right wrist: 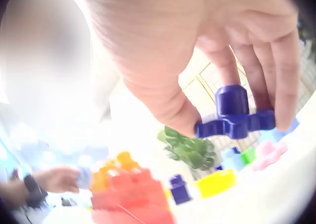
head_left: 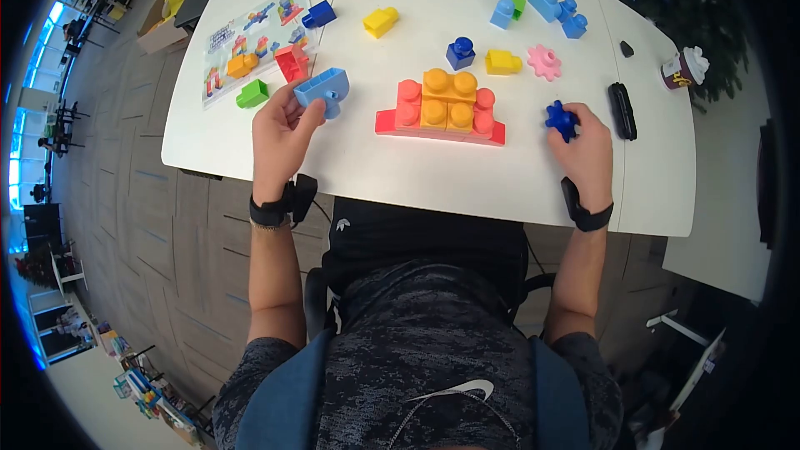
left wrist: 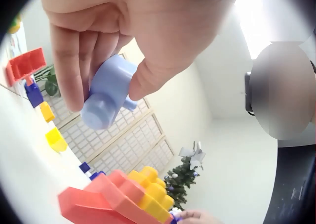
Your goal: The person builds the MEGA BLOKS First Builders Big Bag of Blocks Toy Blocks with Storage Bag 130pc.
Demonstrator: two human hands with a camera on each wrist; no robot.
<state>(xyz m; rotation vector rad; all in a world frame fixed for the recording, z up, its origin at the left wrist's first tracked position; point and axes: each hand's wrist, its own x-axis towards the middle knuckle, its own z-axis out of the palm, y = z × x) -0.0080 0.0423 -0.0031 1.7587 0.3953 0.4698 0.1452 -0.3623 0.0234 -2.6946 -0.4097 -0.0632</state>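
Observation:
Between thumb and fingers, the left hand (head_left: 283, 137) pinches a light blue block (head_left: 323, 90), held near the table's left part; the left wrist view shows the same block (left wrist: 109, 91) in the hand (left wrist: 143, 36). The right hand (head_left: 588, 154) grips a dark blue star-shaped piece (head_left: 562, 120) by its edges, and its round stud (right wrist: 232, 100) points up in the right wrist view. A built stack of red blocks (head_left: 408, 104) and yellow-orange blocks (head_left: 448, 100) stands on the table between the hands, touched by neither.
A picture sheet (head_left: 250, 42) lies at the left with an orange block (head_left: 242, 65) on it. Red (head_left: 292, 62) and green (head_left: 252, 93) blocks sit near the left hand. Beyond the stack are several loose blocks and a pink gear piece (head_left: 544, 62). A black case (head_left: 622, 112) and a cup (head_left: 685, 69) are right.

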